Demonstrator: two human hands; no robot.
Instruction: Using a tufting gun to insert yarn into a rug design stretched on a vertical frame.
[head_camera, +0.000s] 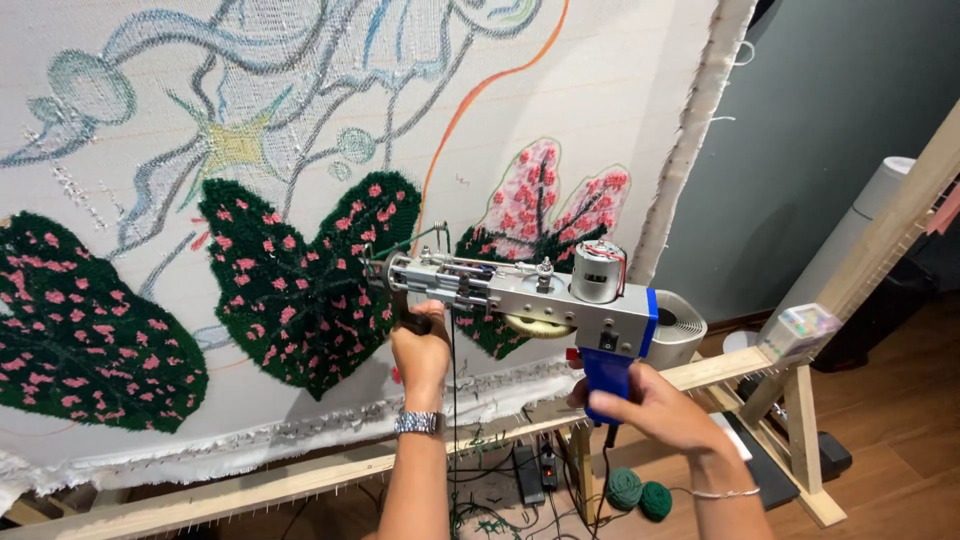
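Left hand (420, 350) clenches the tufting gun's (530, 295) front handle, right hand (640, 400) grips its blue rear grip, needle against the cloth's (600, 110) lower edge

One tufting gun (540, 295), held in two hands: left hand (420, 350) and right hand (640, 400). One stretched cloth (600, 90) bearing three dark green leaves with pink spots, plus one pale pink leaf (545, 195) at right. Two green yarn balls (638, 492) on the floor. One wristwatch (418, 422). One thin bracelet (722, 493).

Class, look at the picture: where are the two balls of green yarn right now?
The two balls of green yarn lie on the wooden floor at lower centre-right, beneath the right hand.
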